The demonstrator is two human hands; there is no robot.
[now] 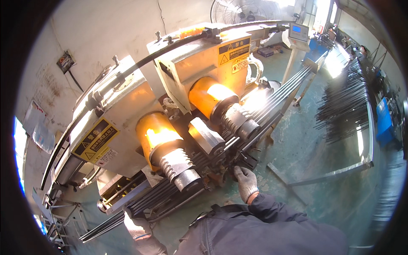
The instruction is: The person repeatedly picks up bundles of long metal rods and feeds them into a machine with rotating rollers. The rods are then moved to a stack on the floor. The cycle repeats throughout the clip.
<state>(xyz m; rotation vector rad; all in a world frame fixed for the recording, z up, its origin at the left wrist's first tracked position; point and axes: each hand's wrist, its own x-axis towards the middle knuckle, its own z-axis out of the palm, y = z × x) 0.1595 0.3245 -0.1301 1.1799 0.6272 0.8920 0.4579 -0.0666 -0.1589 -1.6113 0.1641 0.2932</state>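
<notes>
Head view: metal rods (285,92) run below the ribbed rollers (175,163); left hand (137,224) beside them, right hand (246,183) by a dark fitting (245,161). I can't tell either grip; fingers best kept clear.

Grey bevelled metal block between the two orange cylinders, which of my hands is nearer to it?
Right. The white-gloved right hand is below the block, slightly to its right; the white-gloved left hand is farther, lower left, by the long dark metal rods.

Single fisheye view from the person's head, forward and down, close over the machine (204,95).
</notes>
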